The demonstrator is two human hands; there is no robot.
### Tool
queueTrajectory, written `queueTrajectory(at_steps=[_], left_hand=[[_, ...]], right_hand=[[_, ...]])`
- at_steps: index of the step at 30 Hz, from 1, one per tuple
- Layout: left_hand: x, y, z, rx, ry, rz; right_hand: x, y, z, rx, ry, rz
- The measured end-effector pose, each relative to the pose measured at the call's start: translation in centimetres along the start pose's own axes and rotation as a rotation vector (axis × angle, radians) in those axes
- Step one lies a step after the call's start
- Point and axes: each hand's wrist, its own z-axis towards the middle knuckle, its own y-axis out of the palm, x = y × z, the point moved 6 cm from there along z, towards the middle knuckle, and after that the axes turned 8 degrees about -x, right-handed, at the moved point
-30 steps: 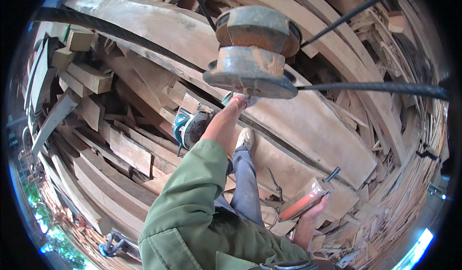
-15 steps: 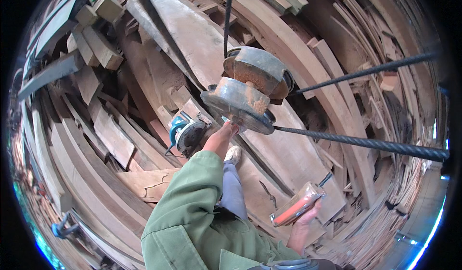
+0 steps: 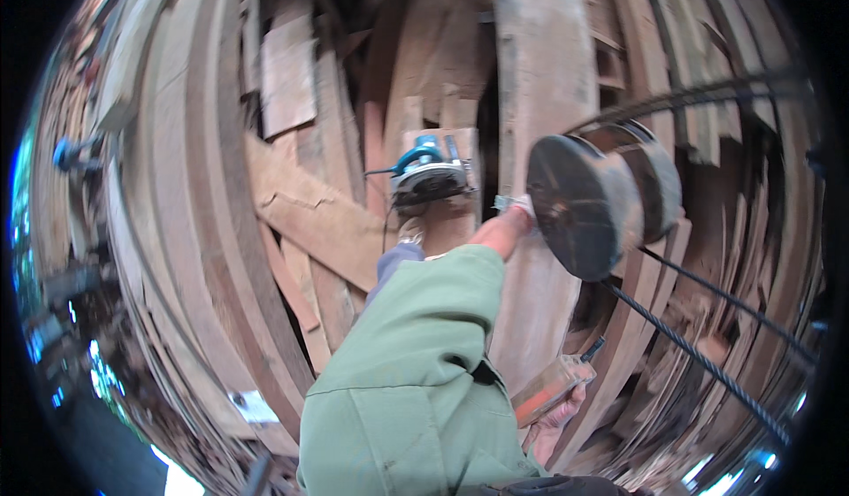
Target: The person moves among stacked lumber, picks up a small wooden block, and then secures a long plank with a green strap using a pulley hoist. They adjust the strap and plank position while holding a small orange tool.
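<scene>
My left hand [image 3: 520,216], at the end of a green sleeve, is closed beside the near face of a steel pulley block [image 3: 575,209]. A small whitish, bluish bit [image 3: 504,202] shows at its fingers; what it grips is hidden and blurred. The block has two thick wheels with dark steel cables [image 3: 690,350] running off it. Low on the right, my right hand [image 3: 557,416] is wrapped round an orange and grey box-shaped handset [image 3: 550,392] with a short dark stub at its top end.
A blue circular saw [image 3: 429,173] rests on a board past my shoe [image 3: 411,229]. Long planks [image 3: 239,204] lie stacked on the left, and a wide slab [image 3: 546,80] runs away ahead. A cracked board [image 3: 309,204] crosses the planks. More timber is piled right.
My view has turned left, so the pulley block and cables now stand further right. My left hand stays by the block, and the handset remains in my right hand.
</scene>
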Motion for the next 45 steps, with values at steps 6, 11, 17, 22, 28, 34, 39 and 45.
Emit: queueTrajectory(at_steps=[6, 11, 17, 22, 28, 34, 39, 45], left_hand=[[-0.5, -3.5, -4.0, 0.004, 0.005, -0.165], [-0.1, -4.5, -6.1, 0.295, -0.018, -0.038], [0.4, -4.9, -8.7, 0.314, -0.010, -0.071], [2.0, -6.4, -13.1, 0.369, -0.024, 0.007], [3.5, -6.4, -14.6, 0.437, -0.033, -0.088], [5.7, -6.4, -15.8, 0.476, 0.014, -0.098], [8.7, -7.5, -17.3, 0.493, 0.033, 0.029], [9.3, -8.8, -16.0, 0.432, 0.104, 0.085]], right_hand=[[-0.9, 3.4, 1.6, -0.433, 0.129, -0.185], [-2.2, 5.9, 2.3, -0.623, 0.135, -0.210], [-4.0, 10.5, 1.7, -0.644, 0.136, -0.237], [-4.3, 11.7, 2.3, -0.566, 0.179, -0.256], [-4.8, 11.4, 2.6, -0.658, 0.202, -0.169], [-5.0, 11.5, 2.4, -0.666, 0.159, -0.227], [-6.3, 11.1, 1.8, -0.648, 0.132, -0.234], [-7.8, 12.1, 2.2, -0.621, 0.111, -0.230]])
